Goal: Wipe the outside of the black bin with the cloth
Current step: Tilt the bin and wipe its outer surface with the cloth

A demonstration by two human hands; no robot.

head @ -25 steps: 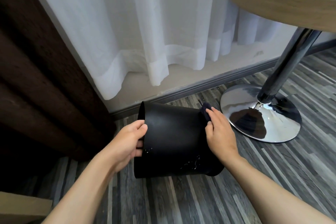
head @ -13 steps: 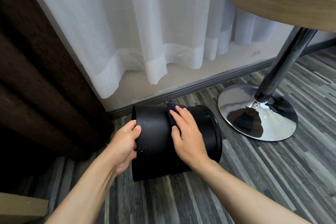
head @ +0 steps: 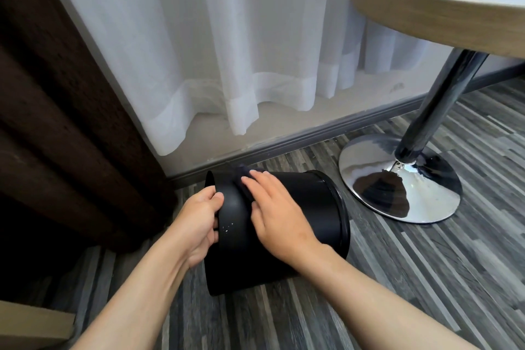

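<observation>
The black bin lies on its side on the striped wood floor, its rimmed end toward the right. My left hand grips the bin's left edge, thumb on the outer wall. My right hand lies flat on the bin's upper side and presses a dark cloth against it. Only a small dark fold of the cloth shows beyond my fingertips; the remainder is hidden under my palm. A few pale specks mark the bin's wall between my hands.
A round wooden table top stands at the right on a chrome leg and shiny base close to the bin. White sheer curtain and grey skirting run behind. A dark brown drape fills the left.
My right hand has slid the cloth leftward across the bin's upper side, from its right end toward my left hand. The bin has turned, and its rimmed right end now shows.
</observation>
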